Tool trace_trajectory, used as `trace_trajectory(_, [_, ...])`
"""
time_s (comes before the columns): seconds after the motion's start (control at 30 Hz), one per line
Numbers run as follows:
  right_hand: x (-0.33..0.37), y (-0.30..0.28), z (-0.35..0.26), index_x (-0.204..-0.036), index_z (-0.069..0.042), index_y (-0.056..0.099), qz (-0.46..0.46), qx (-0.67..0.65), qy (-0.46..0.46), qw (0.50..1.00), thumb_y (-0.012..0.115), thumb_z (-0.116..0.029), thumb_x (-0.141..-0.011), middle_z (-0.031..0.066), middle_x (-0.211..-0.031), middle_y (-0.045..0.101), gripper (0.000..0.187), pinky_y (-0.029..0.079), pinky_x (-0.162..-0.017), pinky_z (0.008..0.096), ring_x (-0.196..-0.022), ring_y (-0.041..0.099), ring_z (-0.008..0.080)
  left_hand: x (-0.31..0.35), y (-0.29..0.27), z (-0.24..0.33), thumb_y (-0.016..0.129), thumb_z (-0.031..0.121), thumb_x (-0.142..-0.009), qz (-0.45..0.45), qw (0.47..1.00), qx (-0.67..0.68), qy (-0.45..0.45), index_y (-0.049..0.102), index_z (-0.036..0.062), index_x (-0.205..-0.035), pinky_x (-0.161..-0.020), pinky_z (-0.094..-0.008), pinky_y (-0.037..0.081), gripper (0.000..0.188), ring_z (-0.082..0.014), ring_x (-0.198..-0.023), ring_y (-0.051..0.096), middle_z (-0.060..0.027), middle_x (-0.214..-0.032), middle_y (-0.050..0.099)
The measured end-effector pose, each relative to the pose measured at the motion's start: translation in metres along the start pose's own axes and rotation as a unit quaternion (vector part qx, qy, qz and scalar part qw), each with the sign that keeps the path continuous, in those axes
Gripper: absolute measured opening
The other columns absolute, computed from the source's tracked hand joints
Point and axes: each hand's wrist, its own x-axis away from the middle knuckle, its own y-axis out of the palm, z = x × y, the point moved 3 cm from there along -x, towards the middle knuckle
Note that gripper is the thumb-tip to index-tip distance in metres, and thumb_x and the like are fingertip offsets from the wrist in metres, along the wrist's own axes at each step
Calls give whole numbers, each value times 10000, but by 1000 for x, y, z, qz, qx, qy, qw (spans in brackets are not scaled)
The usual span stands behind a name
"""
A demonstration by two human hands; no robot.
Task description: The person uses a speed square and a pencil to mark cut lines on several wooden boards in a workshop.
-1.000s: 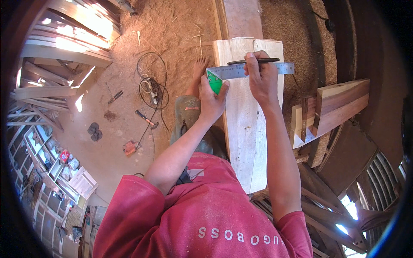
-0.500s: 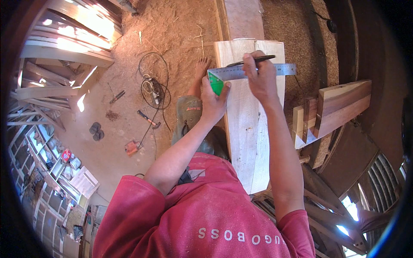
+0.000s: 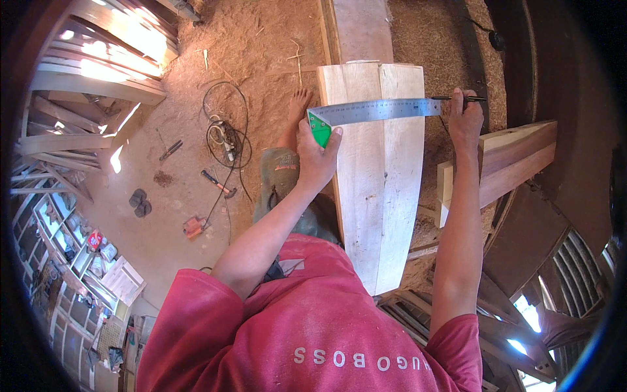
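A pale wooden board (image 3: pixel 362 189), with a seam along its length, lies in front of me. Across its far part rests the metal blade of a try square (image 3: pixel 385 109), reaching a little past the board's right edge. My left hand (image 3: pixel 317 151) grips the square's green handle at the board's left edge, thumb on the near side. Off to the right of the board, my right hand (image 3: pixel 466 121) holds a dark pen (image 3: pixel 473 98) pinched in its fingers. The pen lies nearly level, its tip toward the end of the blade.
Cut wood blocks (image 3: pixel 516 163) stand to the right, beside my right forearm. On the dusty floor at left lie a hammer (image 3: pixel 219 184), a coiled cable (image 3: pixel 225 140) and a pair of sandals (image 3: pixel 140 202). Stacked timber (image 3: pixel 98 81) fills the far left.
My right hand has moved right with the pen, from above the blade to beyond the board's right edge. My left hand still holds the square against the board.
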Motion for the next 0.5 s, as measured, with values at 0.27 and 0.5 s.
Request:
trace_trajectory(0.27, [44,26,-92,-994,-85,601,-30,86,-112,990,556,-299,-1019,173,-948,693,220,536,-724,511,-862,677,421,1,0,3,692,189,-951,0,999,42,-13,448,-10,-1189,-871,-410,479,394,-273,-991,605,-185,-1033,605])
trace_trajectory(0.5, [111,90,-202,-1009,-91,585,-169,-61,-206,962,618,-272,-976,160,-951,673,187,538,-729,478,-858,669,399,7,-1,6,663,247,-988,-21,999,4,41,450,21,-1203,-917,-390,475,377,-219,-1058,603,-122,-1055,622])
